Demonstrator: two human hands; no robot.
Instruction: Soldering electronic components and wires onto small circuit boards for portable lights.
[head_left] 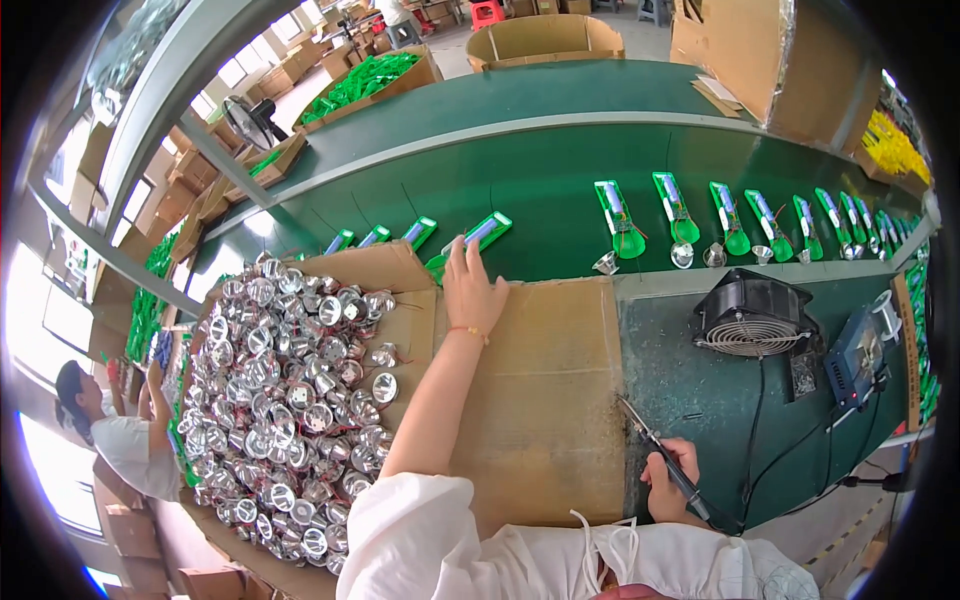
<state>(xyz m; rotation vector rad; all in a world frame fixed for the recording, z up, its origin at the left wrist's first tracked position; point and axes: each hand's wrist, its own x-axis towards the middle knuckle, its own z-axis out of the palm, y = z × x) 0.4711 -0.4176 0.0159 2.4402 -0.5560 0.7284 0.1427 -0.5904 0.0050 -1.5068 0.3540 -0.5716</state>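
My left hand (472, 300) reaches forward over the cardboard onto the green conveyor, its fingers stretched across a green plastic flashlight housing (492, 231) with a blue-white cell in it. The thumb stands apart from the housing; the fingertips partly hide the housing's near end. In my right hand (672, 478) is a soldering iron (655, 445) with a dark handle, its tip pointing up and left over the cardboard's right edge. A large heap of silver reflector cups (290, 400) with thin red wires lies left of my left forearm.
More green housings (620, 220) line the conveyor (560, 170), several with reflectors beside them. A black fan (755, 312) and a blue soldering station (853, 360) stand at right, with cables. A flat cardboard sheet (540, 390) lies before me. Another person (125, 440) works at far left.
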